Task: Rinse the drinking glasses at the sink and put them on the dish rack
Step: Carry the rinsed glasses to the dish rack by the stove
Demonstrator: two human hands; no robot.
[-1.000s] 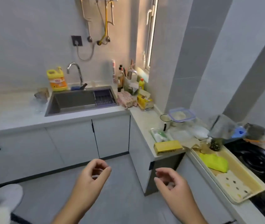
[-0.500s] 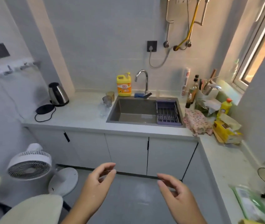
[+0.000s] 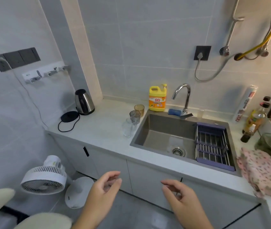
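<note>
Three drinking glasses stand on the counter left of the sink (image 3: 141, 128): an amber glass (image 3: 139, 109) at the back, a grey glass (image 3: 134, 116) in the middle and a clear glass (image 3: 127, 128) nearest. A purple dish rack (image 3: 213, 146) sits across the sink's right end with nothing on it. The curved tap (image 3: 183, 96) rises behind the basin. My left hand (image 3: 104, 192) and my right hand (image 3: 181, 197) hover low in front of the cabinets, fingers loosely curled, holding nothing, well short of the counter.
A yellow detergent bottle (image 3: 157, 98) and blue sponge (image 3: 173, 111) sit behind the sink. A kettle (image 3: 83, 102) stands at the counter's left. Bottles (image 3: 254, 119) and a floral cloth (image 3: 262, 174) crowd the right. A white fan (image 3: 44, 177) stands on the floor at left.
The view has swung left from the stove corner to face the sink, and has come closer to it. Both hands stay low and hold nothing.
</note>
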